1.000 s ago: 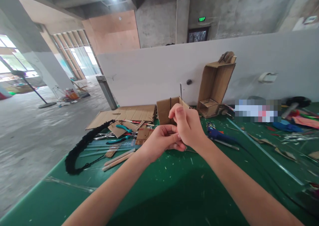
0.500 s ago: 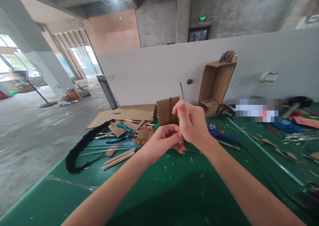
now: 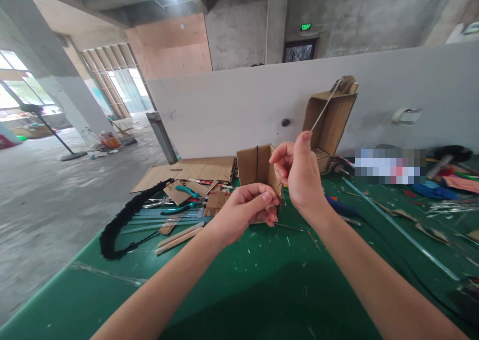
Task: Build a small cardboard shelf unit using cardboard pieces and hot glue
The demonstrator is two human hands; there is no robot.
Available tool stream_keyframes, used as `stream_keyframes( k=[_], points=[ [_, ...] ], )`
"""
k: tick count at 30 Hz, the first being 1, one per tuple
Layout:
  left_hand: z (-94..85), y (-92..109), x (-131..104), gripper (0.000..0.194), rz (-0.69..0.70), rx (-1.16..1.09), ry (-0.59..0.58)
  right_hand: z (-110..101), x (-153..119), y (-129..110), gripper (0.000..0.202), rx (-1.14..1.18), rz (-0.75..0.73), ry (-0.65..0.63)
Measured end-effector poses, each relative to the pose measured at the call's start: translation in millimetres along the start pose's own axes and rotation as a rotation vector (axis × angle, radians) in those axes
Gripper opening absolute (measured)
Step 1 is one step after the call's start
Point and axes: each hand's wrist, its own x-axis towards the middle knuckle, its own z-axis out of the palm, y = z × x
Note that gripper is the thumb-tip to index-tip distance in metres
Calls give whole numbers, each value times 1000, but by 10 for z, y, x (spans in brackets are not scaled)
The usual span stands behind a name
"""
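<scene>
My right hand [image 3: 302, 177] is raised over the table, its fingers curled and its thumb up, closed on a thin pale rod [image 3: 325, 109] that slants up to the right. Lower and to the left, my left hand [image 3: 251, 207] has thumb and fingertips pinched together; whatever lies between them is too small to make out. Just behind both hands stands a cardboard box [image 3: 247, 165] with a black cord around it. A taller open cardboard piece [image 3: 335, 123] leans against the white partition, behind the rod's tip.
On the left lie teal-handled pliers [image 3: 177, 210], wooden sticks [image 3: 178, 241], a black fuzzy strip [image 3: 116, 230] and flat cardboard [image 3: 205, 169]. A long clear strip [image 3: 400, 227] and a dark cable [image 3: 389, 247] cross the green table [image 3: 239, 290] on the right. Behind rises the white partition [image 3: 224, 110].
My right hand has moved to the right, away from my left hand, and its rod has tipped from nearly upright to a rightward slant. My left hand stays almost where it was.
</scene>
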Motion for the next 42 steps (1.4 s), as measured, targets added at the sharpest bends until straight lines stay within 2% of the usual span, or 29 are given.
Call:
stream_keyframes(
  k=[3,7,10,13,14,16,18,19,21,24,26,30,35,42],
  points=[
    [-1,-10,4,20,-7,-7,10,3,39,-89,69,228,132,-24],
    [-26,12,3,19,3,8,6,-18,63,-207,68,403,200,-73],
    [-96,146,-31,20,61,206,-27,-54,64,-260,66,492,221,-114],
    [-199,369,-91,18,119,548,-39,-96,56,-278,61,579,222,-193],
    [-234,441,-108,16,118,713,-18,-108,51,-280,59,599,218,-220],
    [-301,547,-131,12,95,1193,58,-126,38,-284,56,621,215,-264],
    [-363,583,-133,13,14,1666,119,-134,20,-290,53,628,217,-294],
    [-394,574,-128,15,-38,1826,121,-135,9,-294,51,627,223,-307],
    [-458,513,-114,21,-126,1970,57,-133,-11,-303,50,617,241,-334],
    [-557,369,-96,34,-164,1996,-84,-128,-28,-317,50,593,275,-362],
    [-613,271,-89,40,-174,2023,-112,-128,-27,-320,52,573,289,-374],
    [-651,131,-76,40,-107,2025,-90,-138,-17,-309,52,572,274,-404],
    [-547,116,-66,65,-78,1864,-66,-111,-35,-313,53,638,236,-405],
    [-464,63,-56,70,-81,1817,-63,-52,-47,-310,51,751,316,-418]
  ],
)
